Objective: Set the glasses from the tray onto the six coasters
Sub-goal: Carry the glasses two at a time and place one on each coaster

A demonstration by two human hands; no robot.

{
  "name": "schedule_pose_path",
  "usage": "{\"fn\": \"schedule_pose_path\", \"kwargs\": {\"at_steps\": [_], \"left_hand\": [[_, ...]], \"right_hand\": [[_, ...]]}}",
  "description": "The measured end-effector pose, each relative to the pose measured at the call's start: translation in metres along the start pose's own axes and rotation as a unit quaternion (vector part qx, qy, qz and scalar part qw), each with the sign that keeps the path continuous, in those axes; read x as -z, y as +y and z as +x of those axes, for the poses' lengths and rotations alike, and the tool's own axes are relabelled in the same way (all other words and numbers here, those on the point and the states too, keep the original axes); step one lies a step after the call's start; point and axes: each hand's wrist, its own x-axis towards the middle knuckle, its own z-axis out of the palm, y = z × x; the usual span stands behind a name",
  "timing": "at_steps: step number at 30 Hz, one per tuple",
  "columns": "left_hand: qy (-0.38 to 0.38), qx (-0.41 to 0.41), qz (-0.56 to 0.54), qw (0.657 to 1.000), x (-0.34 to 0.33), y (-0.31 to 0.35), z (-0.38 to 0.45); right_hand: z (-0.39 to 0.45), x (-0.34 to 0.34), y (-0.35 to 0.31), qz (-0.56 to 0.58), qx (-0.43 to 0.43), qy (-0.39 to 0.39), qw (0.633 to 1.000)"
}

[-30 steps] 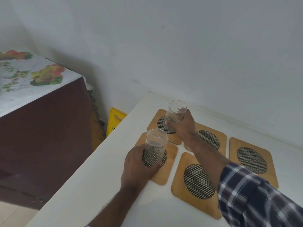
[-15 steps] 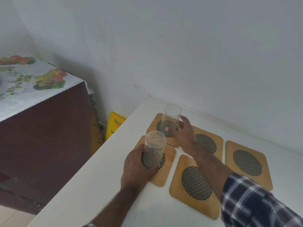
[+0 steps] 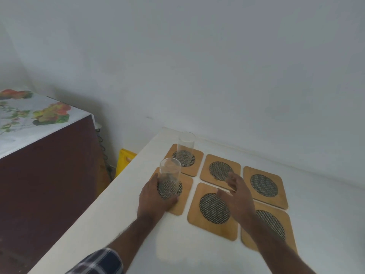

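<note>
Head view: the left hand wraps its fingers round the base of a clear empty glass standing upright on the near-left coaster, close to the tabletop edge. The right hand, blurred, seems spread and holding nothing, above the near-middle coaster. A second empty glass stands alone on the far-left coaster. Three more coasters lie bare rightward, with open white surface beyond them.
</note>
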Motion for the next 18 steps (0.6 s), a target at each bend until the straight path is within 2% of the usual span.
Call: {"fn": "schedule_pose_path", "kwargs": {"at_steps": [6, 11, 14, 18], "left_hand": [[-0.006, 0.027, 0.026, 0.999, -0.008, -0.008, -0.037], [0.076, 0.034, 0.018, 0.996, -0.016, 0.004, -0.076], [0.107, -0.005, 0.005, 0.994, -0.027, 0.027, -0.098], [0.087, -0.078, -0.040, 0.992, -0.053, 0.061, -0.122]], "right_hand": [[-0.039, 0.049, 0.008, 0.024, 0.010, 0.073, 0.997], [-0.068, 0.084, 0.020, 0.028, -0.006, 0.096, 0.995], [-0.087, 0.106, 0.027, 0.041, -0.018, 0.120, 0.992], [-0.109, 0.135, 0.037, 0.051, -0.011, 0.152, 0.987]]}}
